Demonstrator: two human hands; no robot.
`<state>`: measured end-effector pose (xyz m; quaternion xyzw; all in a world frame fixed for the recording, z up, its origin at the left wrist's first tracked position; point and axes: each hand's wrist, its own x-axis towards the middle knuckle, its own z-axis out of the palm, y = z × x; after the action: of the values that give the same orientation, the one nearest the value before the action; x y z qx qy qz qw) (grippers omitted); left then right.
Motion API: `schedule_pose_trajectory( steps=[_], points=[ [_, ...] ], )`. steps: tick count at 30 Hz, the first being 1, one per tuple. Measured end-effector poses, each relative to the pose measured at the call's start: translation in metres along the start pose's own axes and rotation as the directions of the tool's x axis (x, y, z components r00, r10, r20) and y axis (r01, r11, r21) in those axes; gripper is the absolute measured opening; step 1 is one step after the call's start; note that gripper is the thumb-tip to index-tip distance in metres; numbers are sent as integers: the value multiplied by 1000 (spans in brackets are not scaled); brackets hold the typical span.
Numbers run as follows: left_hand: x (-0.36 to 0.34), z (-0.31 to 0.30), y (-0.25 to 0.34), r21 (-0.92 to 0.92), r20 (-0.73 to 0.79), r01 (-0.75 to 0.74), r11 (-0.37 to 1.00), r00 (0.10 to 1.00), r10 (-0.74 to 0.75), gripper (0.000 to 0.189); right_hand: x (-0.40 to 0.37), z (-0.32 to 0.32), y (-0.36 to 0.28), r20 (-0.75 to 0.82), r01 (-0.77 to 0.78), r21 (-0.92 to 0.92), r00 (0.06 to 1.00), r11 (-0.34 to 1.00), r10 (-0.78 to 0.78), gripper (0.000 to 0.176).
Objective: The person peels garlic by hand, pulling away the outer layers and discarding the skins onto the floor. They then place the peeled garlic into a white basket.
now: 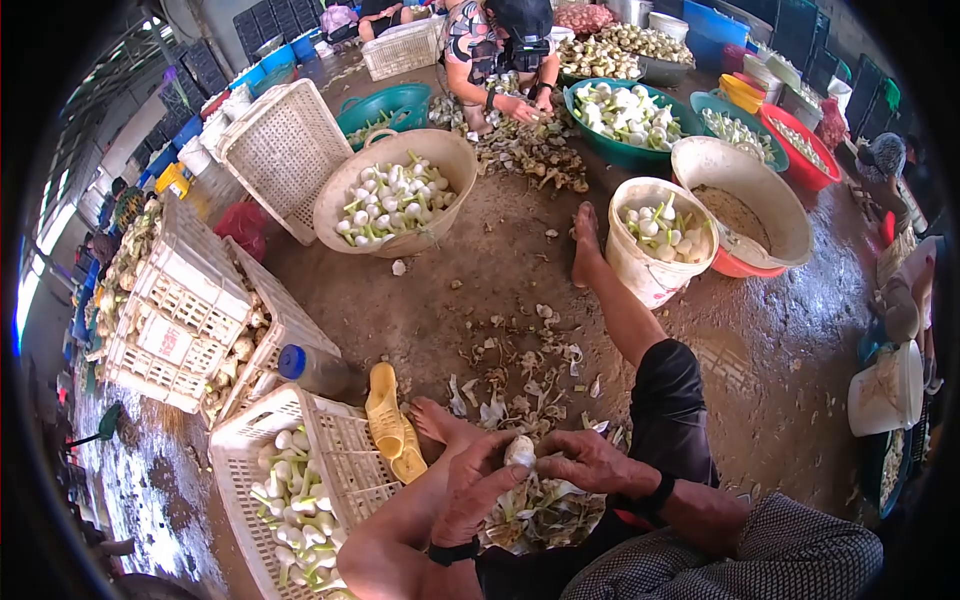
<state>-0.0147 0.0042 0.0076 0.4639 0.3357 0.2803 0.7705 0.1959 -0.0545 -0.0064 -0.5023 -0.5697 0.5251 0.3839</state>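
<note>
Between my knees, a whitish garlic bulb (520, 452) is held up in both hands. My left hand (474, 484) is closed around its left side, thumb and fingers against it. On the other side, my right hand (598, 463) has its fingers bent in and pinching at the bulb's edge; its fingertips are partly hidden. Directly below lie loose garlic skins and peelings (545, 515). A white plastic crate (345, 445) of cleaned bulbs with short green stems (297, 510) stands by my left leg.
Ahead are a beige tub (330, 205) and a white bucket (650, 280), both holding bulbs. Stacked crates (185, 330) of untrimmed garlic stand left, near a capped jar (325, 368) and yellow sandals (385, 410). A person (500, 60) works over a peelings heap (535, 155).
</note>
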Motion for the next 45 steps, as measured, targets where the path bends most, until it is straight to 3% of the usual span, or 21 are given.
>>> schedule_pose_trajectory(
  steps=[2, 4, 16, 25, 29, 45],
  points=[
    [-1, 1, 1, 0, 9, 1, 1000, 1000, -1, 50, 1, 0, 0, -1, 57, -39, 998, 998, -57, 34],
    [-1, 1, 1, 0, 16, 2, 1000, 1000, -2, 50, 1, -2, -3, 47, -48, 16, 998, 999, 48, 32],
    [-2, 2, 3, 49, 24, 57, 997, 998, -59, 52, 2, -3, 0, 24, -110, 81, 994, 991, 108, 26],
    [-2, 6, 11, 56, 4, 68, 996, 998, -68, 52, 2, -4, -6, 72, -29, 83, 997, 996, 23, 24],
    [-1, 4, 5, 83, -4, 71, 994, 997, -71, 50, 3, -2, -2, 83, -86, 127, 994, 988, 76, 24],
    [2, 4, 3, 255, 1, 4, 967, 1000, -5, 45, 5, 2, -5, -71, -45, -68, 997, 997, 40, 22]
  ],
)
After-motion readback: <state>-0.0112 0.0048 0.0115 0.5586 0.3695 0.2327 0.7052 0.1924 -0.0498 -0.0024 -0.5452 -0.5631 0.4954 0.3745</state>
